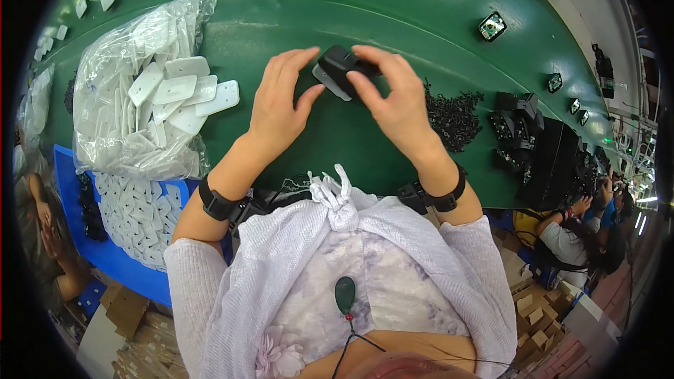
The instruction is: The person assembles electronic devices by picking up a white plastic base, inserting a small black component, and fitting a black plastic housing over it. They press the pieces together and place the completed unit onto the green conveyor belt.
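Observation:
A black plastic housing (338,61) sits tilted over a pale plate (343,93) with rounded corners, just above the table. My right hand (399,91) grips the housing from the right, thumb below and fingers across its upper end. My left hand (282,95) curves round the left end of the two parts, with its thumb at the plate's edge and its fingertips by the upper corner. Whether the plate is joined to the housing cannot be told. Right of my right hand lies a heap of small black parts (454,119).
A clear plastic bag (105,109) spills white plates on the left, above a blue bin (123,253) of small white pieces. Black housings (516,123) pile up at the right, near a black box (550,165). Plates and circuit-board units (493,26) dot the green surface (421,0) beyond. Other people sit at both sides.

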Motion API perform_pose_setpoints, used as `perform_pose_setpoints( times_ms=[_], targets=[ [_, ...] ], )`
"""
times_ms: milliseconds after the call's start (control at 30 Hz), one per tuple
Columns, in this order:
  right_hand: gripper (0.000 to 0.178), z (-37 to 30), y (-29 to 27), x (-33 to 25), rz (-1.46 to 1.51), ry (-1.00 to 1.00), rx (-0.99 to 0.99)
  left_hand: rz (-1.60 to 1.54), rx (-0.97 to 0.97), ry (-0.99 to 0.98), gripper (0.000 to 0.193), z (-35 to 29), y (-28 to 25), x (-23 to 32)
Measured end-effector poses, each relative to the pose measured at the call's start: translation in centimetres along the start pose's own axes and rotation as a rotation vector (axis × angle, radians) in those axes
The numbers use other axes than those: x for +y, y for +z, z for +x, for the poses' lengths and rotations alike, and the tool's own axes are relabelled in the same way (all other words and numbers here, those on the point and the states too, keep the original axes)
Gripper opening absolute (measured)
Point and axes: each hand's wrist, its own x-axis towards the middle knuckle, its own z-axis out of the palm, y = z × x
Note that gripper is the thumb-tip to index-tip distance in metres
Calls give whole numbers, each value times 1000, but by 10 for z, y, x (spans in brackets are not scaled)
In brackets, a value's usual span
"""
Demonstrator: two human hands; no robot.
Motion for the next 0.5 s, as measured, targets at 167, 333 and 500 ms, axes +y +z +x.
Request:
perform_pose_setpoints(
  times_ms=[167,333,500],
  targets=[
    [35,5,-32,8,-104,65,122,63,-130,29,71,9,3,2],
    [26,5,-51,39,-274,74,3,148,-252,69,71,13,2,-3],
    [20,36,-103,69,-469,39,185,279,-301,135,66,11,-1,0]
  ],
)
